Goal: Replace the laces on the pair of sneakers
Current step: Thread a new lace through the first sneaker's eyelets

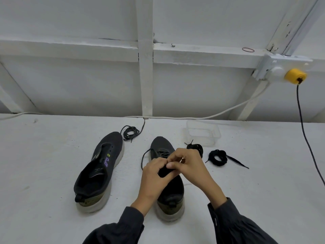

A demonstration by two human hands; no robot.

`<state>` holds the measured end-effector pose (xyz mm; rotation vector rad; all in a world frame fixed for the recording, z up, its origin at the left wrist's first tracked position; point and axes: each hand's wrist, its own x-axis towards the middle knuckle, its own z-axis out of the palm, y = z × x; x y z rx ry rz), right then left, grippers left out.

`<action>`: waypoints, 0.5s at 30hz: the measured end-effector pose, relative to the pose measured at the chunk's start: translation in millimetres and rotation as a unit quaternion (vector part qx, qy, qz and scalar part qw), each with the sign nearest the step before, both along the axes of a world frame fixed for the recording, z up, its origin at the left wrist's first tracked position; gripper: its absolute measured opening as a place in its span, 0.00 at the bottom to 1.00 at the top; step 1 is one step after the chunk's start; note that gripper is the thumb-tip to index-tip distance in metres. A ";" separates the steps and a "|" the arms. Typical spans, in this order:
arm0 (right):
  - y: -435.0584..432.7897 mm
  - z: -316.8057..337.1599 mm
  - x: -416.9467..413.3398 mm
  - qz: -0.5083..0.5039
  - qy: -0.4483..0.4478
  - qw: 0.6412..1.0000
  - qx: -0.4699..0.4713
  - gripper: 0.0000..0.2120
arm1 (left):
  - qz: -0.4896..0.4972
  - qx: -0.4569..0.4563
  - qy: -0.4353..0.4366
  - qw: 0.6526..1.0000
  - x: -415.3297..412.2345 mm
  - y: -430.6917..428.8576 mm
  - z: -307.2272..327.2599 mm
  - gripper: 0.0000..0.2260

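Two dark sneakers stand on the white surface, toes pointing away from me. The left sneaker (102, 169) has no lace and its eyelets are bare. The right sneaker (167, 191) carries a black lace (144, 158) that loops out to its left side. Both hands work over its tongue: my left hand (154, 178) pinches the lace near the upper eyelets, and my right hand (188, 164) pinches a lace end beside it. A thin loose lace (129, 132) lies coiled beyond the left sneaker. Two bundled black laces (196, 147) (219, 156) lie to the right.
A clear plastic container (202, 132) sits behind the bundled laces. A white cable (193, 118) runs along the back edge of the surface. A black cord (302, 124) hangs from a yellow plug (295, 76) on the wall at the right.
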<state>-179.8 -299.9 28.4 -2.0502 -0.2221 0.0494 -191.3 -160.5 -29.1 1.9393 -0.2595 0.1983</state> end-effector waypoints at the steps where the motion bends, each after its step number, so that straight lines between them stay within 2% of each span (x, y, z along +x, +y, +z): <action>1: -0.5 1.5 1.5 0.001 0.006 1.000 0.005 0.11 | 0.001 0.005 -0.006 1.000 1.2 -0.6 -1.8 0.06; 4: -3.4 8.8 6.9 -0.001 0.025 0.999 0.036 0.14 | -0.007 0.005 -0.026 1.000 4.1 -1.9 -4.2 0.07; 7: -4.6 25.3 16.1 0.004 0.022 0.996 0.083 0.12 | -0.019 -0.015 -0.024 0.999 6.7 -2.1 -3.3 0.06; 11: -2.7 61.8 34.7 0.015 -0.037 0.990 0.132 0.09 | -0.022 -0.034 -0.020 0.999 7.4 1.9 -7.5 0.07; 15: -1.3 93.2 60.4 0.006 -0.080 0.971 0.227 0.07 | -0.028 -0.062 -0.002 0.998 8.8 7.2 -8.9 0.07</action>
